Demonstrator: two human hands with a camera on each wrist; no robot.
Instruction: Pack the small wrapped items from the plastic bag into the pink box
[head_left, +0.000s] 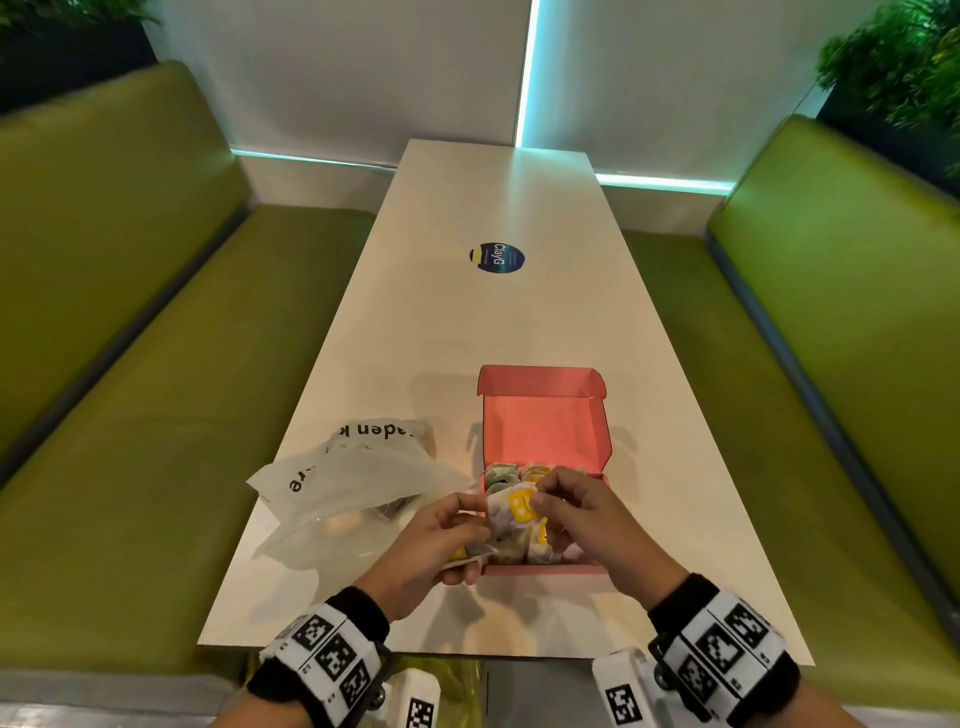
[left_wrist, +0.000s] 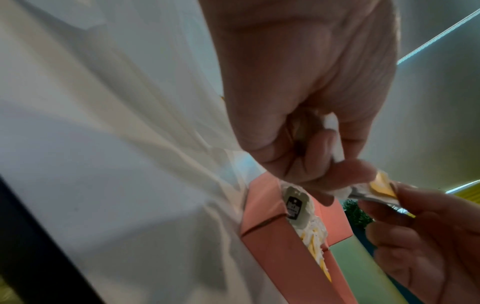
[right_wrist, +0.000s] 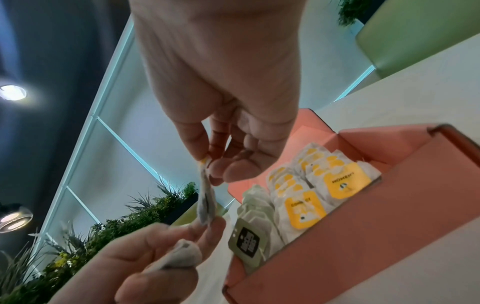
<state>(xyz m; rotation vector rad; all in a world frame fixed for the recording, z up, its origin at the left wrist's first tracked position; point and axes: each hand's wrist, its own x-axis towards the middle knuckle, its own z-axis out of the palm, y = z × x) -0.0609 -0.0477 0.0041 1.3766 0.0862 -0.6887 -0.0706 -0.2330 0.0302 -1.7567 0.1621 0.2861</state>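
The pink box (head_left: 545, 431) stands open on the table, its lid tipped back, with several white packets (right_wrist: 303, 209) bearing yellow or grey labels standing inside. Just above its near left corner, both hands pinch one white packet with a yellow label (head_left: 519, 506). My right hand (head_left: 540, 499) pinches one end of it (right_wrist: 206, 197) between thumb and fingertips. My left hand (head_left: 483, 519) pinches the other end and also grips more packets (head_left: 462, 556) in its palm. The crumpled plastic bag (head_left: 353, 483) lies left of the box.
The long white table (head_left: 493, 322) has a round dark sticker (head_left: 497, 257) at its middle. Green padded benches (head_left: 130, 364) run along both sides. The table's near edge (head_left: 493, 654) is just behind my wrists.
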